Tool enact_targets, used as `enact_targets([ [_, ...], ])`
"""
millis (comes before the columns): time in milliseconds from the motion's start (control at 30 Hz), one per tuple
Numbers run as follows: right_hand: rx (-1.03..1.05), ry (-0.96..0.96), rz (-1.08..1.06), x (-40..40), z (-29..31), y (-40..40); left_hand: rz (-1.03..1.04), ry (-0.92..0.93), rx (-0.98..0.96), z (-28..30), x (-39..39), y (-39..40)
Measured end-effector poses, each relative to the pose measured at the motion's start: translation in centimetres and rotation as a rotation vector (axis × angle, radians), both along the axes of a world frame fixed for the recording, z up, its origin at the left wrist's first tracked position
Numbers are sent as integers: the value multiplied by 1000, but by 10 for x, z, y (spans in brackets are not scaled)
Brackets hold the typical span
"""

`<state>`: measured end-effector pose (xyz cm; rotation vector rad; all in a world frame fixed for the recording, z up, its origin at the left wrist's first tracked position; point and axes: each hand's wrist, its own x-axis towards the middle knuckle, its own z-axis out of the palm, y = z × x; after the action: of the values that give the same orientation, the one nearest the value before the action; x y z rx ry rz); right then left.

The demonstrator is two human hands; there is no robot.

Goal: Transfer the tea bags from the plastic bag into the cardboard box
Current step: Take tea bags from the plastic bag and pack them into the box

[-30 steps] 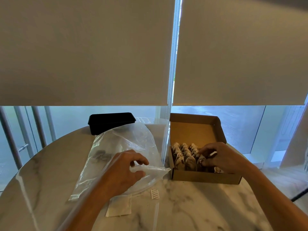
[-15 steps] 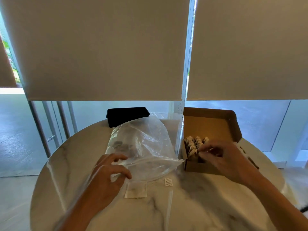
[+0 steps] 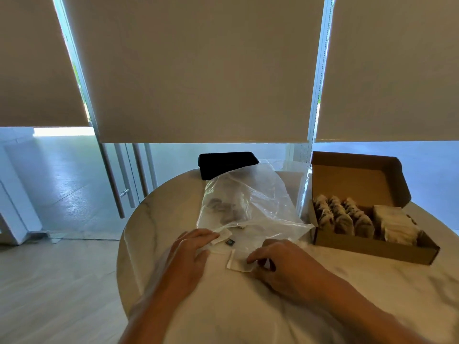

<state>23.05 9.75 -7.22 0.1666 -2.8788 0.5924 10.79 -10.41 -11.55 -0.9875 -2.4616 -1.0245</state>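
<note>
Right hand (image 3: 285,263): fingers curled down onto a flat white tea bag (image 3: 239,263) lying on the table; whether it pinches the bag or only presses it cannot be told. Left hand (image 3: 191,254): fingers straight and relaxed, resting flat on the near edge of the plastic bag (image 3: 244,204), fingertips beside a small paper tag (image 3: 221,235). The plastic bag is clear and crumpled, lying on the round marble table (image 3: 323,294), mouth toward the hands; dark tea bags (image 3: 223,209) show through its left side. Just right of the bag stands the cardboard box (image 3: 372,244), lid raised upright at the back. Inside it, rows of brown tea bags (image 3: 342,217) fill the left part and pale tea bags (image 3: 395,225) the right part. A black tray (image 3: 226,163) sits behind the plastic bag at the table's far edge. Roller blinds (image 3: 198,70) hang behind.
</note>
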Motion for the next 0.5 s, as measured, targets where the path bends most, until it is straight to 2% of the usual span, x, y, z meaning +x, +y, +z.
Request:
enact_targets([
  [200,42,96,4,-3,0,-6,0,-24,32,0,-1,1],
  [333,-116,173,-63,-8,15,0,-17,-7,54,3,4,1],
  [500,-328,84,-86,-13,31,8,-92,92,100,16,21,13],
])
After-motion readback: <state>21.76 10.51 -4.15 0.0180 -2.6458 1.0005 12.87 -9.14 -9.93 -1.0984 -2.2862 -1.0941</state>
